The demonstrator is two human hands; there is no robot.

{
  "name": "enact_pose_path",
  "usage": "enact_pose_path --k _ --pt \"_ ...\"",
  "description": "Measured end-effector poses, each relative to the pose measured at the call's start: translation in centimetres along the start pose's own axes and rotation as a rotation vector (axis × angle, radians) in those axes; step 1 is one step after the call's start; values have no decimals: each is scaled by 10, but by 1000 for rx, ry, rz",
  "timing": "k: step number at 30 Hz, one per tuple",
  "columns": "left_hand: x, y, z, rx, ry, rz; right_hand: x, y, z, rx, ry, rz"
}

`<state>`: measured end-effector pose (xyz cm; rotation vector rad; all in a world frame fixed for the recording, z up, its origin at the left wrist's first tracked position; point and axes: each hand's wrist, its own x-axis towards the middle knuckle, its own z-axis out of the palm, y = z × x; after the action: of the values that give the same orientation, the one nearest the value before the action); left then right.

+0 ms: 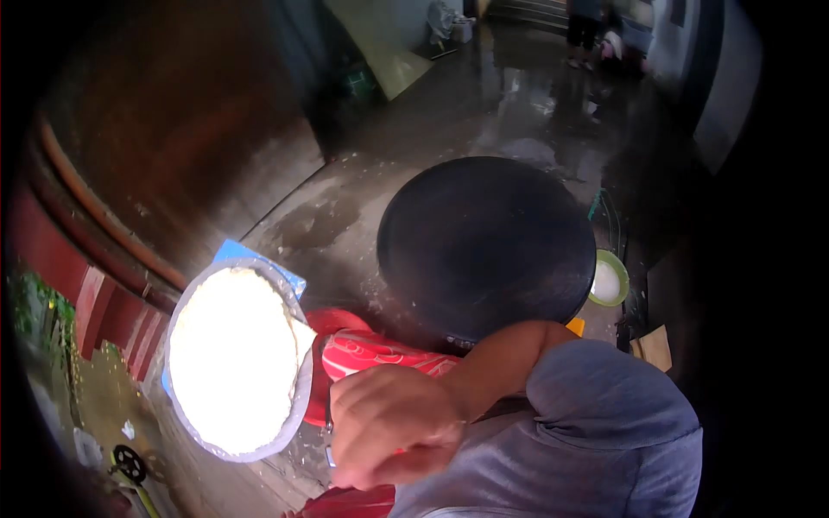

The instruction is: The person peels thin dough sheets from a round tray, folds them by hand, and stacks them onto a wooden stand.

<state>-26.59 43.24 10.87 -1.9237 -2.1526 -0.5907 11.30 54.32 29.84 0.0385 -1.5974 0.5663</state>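
My right hand (393,423) is closed in a fist in front of my body, its arm bent across from the right. A thin dark edge and a small pale bit show beside the knuckles, but what the fingers hold, if anything, is hidden. Just left of the fist is a wide grey basin (303,406), filled with something white and overexposed, with a pale flap at its right rim. Beyond my forearm lies a large round black griddle (488,246), its surface dark and bare. My left hand is out of view.
A blue stand (231,249) shows under the basin, and a red tub (344,321) sits beside it. Red patterned cloth (371,350) covers my lap. A green bowl (610,278) with white contents is right of the griddle. A person (585,30) stands far back on wet floor.
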Motion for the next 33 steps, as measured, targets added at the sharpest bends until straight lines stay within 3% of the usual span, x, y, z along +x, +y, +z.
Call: enact_pose_path --k 1,3,4,5,7,9,11,12,15,16,21,23,25,28,33 --pt "-5 -9 7 -46 19 2 -11 21 15 -133 -85 123" --pt "-22 -57 44 -200 -79 -138 -35 57 32 -274 -484 381" --pt "12 11 -15 -53 5 -19 -52 75 41 -286 -544 454" --pt "20 25 -25 -90 -38 -99 -67 96 50 -295 -581 510" --pt "31 31 -30 -170 -32 -180 -82 128 61 -295 -608 641" --pt "46 30 -32 -324 -35 -237 -87 164 69 -298 -676 642" --pt "66 38 -33 -644 -18 -398 -97 204 74 -334 -774 732" --pt "78 38 -31 -651 -52 -435 -98 223 79 -384 -882 848" --pt "110 28 -12 -566 2 -409 -116 275 100 -501 -1014 861" --pt "120 21 -4 -432 40 -310 -119 286 112 -512 -1053 895" --pt "141 0 26 -389 34 -457 -128 313 167 -682 -1228 676" --pt "141 -6 40 -470 -131 -595 -127 325 166 -795 -1260 624" --pt "137 -2 50 -388 -219 -550 -128 336 161 -705 -1359 614" --pt "135 9 64 -33 -393 -309 -121 358 150 -495 -1367 846" --pt "127 44 92 103 -618 -166 -120 374 144 -332 -1325 917"
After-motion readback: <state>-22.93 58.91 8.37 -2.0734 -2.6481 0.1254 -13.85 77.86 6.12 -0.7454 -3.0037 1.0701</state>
